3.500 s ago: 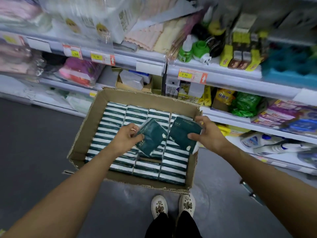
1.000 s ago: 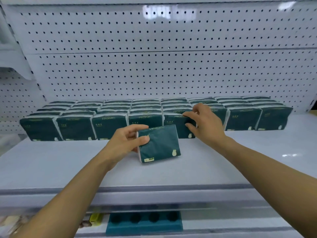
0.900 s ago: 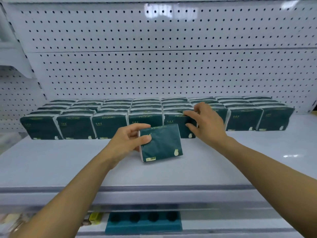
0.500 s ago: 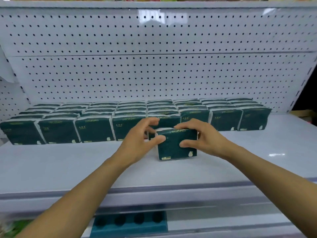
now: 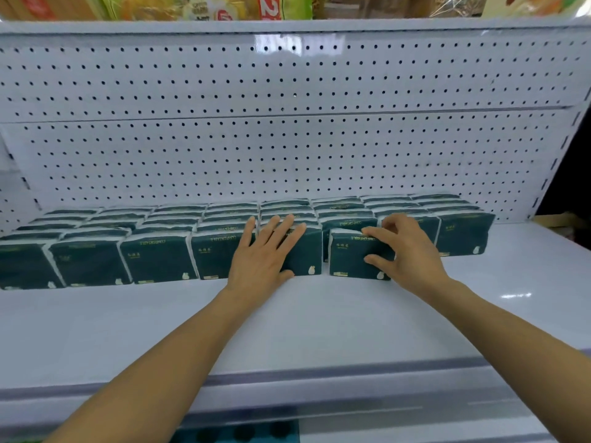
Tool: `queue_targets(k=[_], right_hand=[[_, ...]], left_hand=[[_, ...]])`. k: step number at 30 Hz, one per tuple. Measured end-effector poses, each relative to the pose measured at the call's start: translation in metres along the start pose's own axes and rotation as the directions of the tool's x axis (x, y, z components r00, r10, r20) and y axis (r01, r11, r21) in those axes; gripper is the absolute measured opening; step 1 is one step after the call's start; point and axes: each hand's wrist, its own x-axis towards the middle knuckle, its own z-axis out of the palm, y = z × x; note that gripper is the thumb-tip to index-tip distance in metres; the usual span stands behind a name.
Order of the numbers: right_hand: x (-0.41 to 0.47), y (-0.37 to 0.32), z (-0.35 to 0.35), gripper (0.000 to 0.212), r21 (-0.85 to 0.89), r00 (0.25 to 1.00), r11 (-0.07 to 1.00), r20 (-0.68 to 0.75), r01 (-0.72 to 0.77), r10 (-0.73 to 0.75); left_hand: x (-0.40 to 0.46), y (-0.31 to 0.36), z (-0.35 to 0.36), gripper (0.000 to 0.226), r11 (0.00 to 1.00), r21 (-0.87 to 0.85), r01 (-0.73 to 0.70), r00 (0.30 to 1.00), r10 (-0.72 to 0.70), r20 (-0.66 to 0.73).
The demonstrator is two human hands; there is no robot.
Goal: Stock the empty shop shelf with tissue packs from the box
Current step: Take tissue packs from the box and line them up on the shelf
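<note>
L hand [image 5: 262,257] flat, grip apart, on front row | R hand [image 5: 406,251] grip clamped on tissue pack [image 5: 355,260]

Shop — pegboard shelving [image 5: 287,148], stocked tissue packs [image 5: 160,260]

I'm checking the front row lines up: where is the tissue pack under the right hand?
In the head view, the tissue pack stands right of centre on the shelf, in front of the row, held by the right hand.

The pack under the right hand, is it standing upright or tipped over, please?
Upright. The pack stands on its edge on the shelf, printed face forward, slightly ahead of its row. The right hand grips it.
</note>
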Motion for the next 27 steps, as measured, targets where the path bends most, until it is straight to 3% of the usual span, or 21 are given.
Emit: queue_targets(k=[10, 16, 20, 27], right_hand=[[0.019, -0.002, 0.020, 0.054, -0.146, 0.998, 0.988, -0.024, 0.046, -0.050], [0.018, -0.009, 0.019, 0.057, -0.192, 1.000, 0.981, 0.014, 0.007, -0.005], [0.012, -0.028, 0.006, 0.070, -0.199, 0.995, 0.978, 0.060, -0.062, 0.076], [-0.042, -0.080, -0.027, 0.059, -0.066, 0.989, 0.994, -0.106, 0.092, -0.099]], left_hand=[[0.004, 0.002, 0.007, 0.101, 0.997, 0.068, 0.042, 0.999, -0.043, 0.005], [0.005, 0.007, -0.002, 0.096, 0.995, 0.071, 0.071, 0.994, -0.077, 0.084], [0.008, 0.017, -0.025, 0.094, 0.990, 0.009, 0.140, 0.979, -0.139, 0.146], [-0.050, 0.038, -0.071, 0.069, 0.956, -0.168, 0.239, 0.963, -0.256, -0.082]])
